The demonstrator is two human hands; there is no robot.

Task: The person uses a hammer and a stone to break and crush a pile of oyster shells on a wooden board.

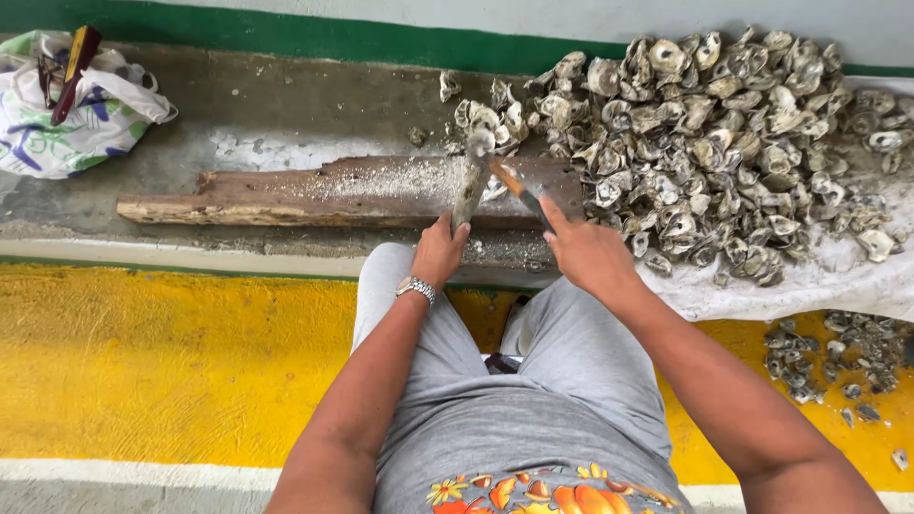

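Shell heap point(724, 143) right of plank point(314, 190); bag point(67, 114) far left

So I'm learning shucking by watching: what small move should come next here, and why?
Probably press the knife in the right hand into the oyster that the left hand holds on the wooden plank: its tip already points at the shell.

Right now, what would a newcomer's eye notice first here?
First, the big pile of grey shells heaped at the upper right, on a white cloth. Next, the plank in the middle, where the left hand grips a long tool and the right hand a knife. Below lies the bright yellow floor.
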